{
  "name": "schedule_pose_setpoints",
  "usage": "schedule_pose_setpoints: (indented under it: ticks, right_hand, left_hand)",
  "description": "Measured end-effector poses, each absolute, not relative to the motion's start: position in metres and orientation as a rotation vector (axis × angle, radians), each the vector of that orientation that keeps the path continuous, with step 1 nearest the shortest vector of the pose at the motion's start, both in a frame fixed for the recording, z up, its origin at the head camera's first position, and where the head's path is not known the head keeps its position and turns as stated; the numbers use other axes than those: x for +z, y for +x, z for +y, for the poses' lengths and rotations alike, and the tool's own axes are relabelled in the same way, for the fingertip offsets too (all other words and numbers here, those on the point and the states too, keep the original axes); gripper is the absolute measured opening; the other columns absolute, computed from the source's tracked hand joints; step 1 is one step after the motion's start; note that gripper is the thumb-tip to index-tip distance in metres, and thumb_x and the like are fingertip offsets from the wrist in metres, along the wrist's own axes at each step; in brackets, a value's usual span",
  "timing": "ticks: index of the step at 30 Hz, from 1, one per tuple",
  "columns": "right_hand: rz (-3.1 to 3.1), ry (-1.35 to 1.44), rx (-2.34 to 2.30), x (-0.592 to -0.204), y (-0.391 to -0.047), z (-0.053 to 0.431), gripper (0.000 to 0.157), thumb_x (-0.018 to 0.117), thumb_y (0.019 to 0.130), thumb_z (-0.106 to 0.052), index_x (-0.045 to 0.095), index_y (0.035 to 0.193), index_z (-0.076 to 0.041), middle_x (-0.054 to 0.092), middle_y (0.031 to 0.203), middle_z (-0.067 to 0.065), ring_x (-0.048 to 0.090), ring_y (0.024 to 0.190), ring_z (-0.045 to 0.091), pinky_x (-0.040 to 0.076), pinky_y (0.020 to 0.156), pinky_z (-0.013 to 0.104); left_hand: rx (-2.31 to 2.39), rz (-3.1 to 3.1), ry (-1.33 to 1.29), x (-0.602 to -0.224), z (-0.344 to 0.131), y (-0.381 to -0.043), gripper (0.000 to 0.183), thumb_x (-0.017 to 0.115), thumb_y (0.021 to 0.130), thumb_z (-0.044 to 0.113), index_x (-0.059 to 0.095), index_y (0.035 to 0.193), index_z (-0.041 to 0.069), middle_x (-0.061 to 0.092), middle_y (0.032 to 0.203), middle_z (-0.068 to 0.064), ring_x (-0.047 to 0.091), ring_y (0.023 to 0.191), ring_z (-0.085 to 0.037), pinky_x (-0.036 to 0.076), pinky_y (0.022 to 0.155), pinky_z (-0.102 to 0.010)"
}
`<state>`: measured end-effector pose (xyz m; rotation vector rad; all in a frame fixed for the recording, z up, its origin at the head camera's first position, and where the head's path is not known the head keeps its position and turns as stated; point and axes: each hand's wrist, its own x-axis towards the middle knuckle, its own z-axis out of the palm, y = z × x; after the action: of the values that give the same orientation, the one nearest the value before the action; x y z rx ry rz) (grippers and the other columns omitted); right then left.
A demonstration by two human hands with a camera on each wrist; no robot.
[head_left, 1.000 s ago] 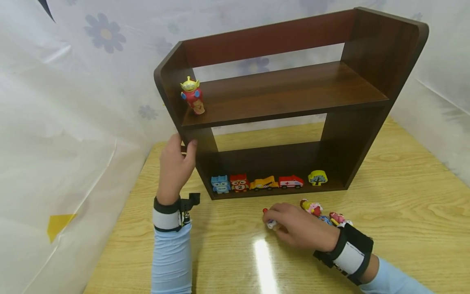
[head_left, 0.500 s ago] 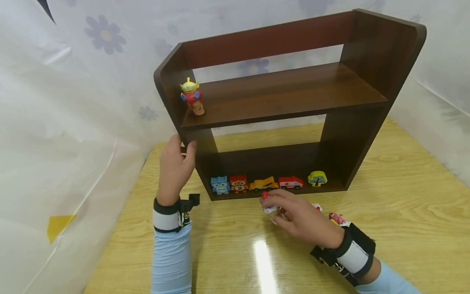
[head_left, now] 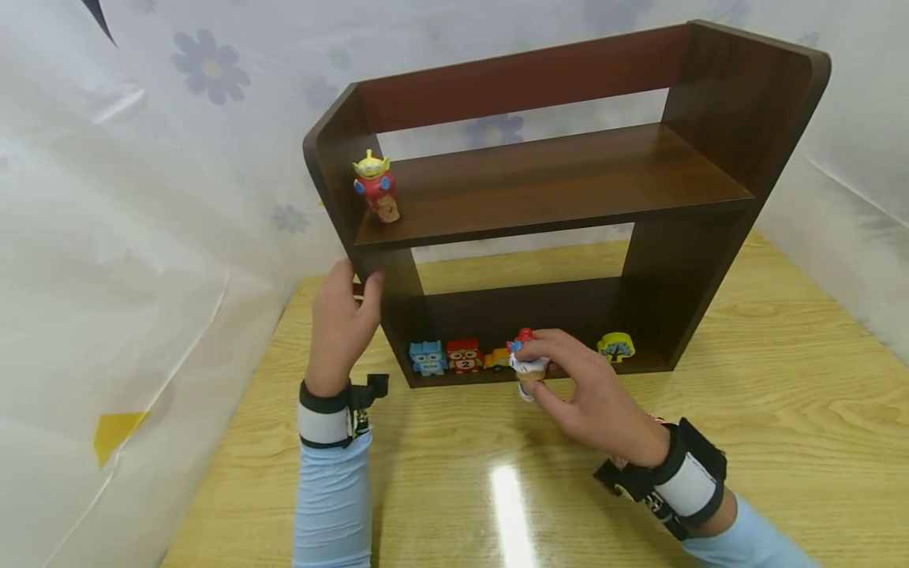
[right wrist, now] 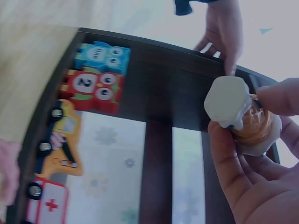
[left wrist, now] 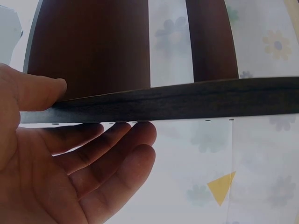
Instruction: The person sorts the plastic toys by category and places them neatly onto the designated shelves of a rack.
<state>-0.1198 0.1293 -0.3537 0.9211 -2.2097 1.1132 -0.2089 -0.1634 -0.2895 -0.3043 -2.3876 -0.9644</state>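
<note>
My left hand (head_left: 341,327) grips the left side panel of a dark brown two-tier shelf (head_left: 561,180). In the left wrist view the thumb (left wrist: 44,91) lies on the panel's inner face and the fingers on its outer face. My right hand (head_left: 592,394) pinches a small toy figurine (head_left: 529,368) with a red top, white frosting-like middle and tan body. It is held in front of the lower tier, overlapping the toys there in the head view. Its pale flat base (right wrist: 227,100) faces the right wrist camera, beside an orange waffle-patterned part.
On the lower tier stand a blue owl (head_left: 428,358), a red owl (head_left: 465,356), a yellow truck (head_left: 495,360), a red-and-white ambulance (right wrist: 49,203) and a yellow tree (head_left: 615,347). A red figure with a yellow alien head (head_left: 379,189) stands on the upper tier's left end.
My right hand has lifted the figurine from the table and carried it up and forward to the lower tier. The left hand has kept its grip on the shelf.
</note>
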Motion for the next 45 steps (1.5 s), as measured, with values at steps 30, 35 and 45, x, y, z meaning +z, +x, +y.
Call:
schedule_pose_setpoints:
  ticks: [30, 35, 45]
  right_hand:
    - [-2.047, 0.986, 1.01, -0.27, -0.134, 0.122, 0.067, 0.077, 0.075, 0.012, 0.05, 0.136, 0.002, 0.062, 0.121, 0.017, 0.065, 0.098, 0.018, 0.051, 0.087, 0.007]
    - [-2.065, 0.944, 1.017, -0.258, -0.137, 0.124, 0.066, 0.077, 0.075, 0.012, 0.05, 0.135, 0.003, 0.061, 0.12, 0.018, 0.065, 0.097, 0.018, 0.05, 0.088, 0.005]
    - [-2.065, 0.946, 1.0, -0.225, -0.151, 0.118, 0.062, 0.079, 0.076, 0.006, 0.052, 0.132, 0.004, 0.061, 0.12, 0.018, 0.063, 0.097, 0.018, 0.052, 0.083, 0.007]
  left_hand:
    - [-0.95, -2.377, -0.313, -0.289, -0.164, -0.21, 0.031, 0.055, 0.099, 0.025, 0.059, 0.118, 0.001, 0.067, 0.113, -0.017, 0.068, 0.094, -0.033, 0.059, 0.08, -0.047]
    - [-0.951, -2.378, -0.311, -0.289, -0.164, -0.21, 0.032, 0.055, 0.099, 0.025, 0.058, 0.121, 0.001, 0.067, 0.115, -0.017, 0.068, 0.094, -0.033, 0.059, 0.079, -0.047]
    - [-0.939, -2.374, -0.322, -0.29, -0.164, -0.21, 0.031, 0.056, 0.098, 0.024, 0.059, 0.119, 0.001, 0.066, 0.113, -0.017, 0.069, 0.093, -0.032, 0.06, 0.079, -0.046]
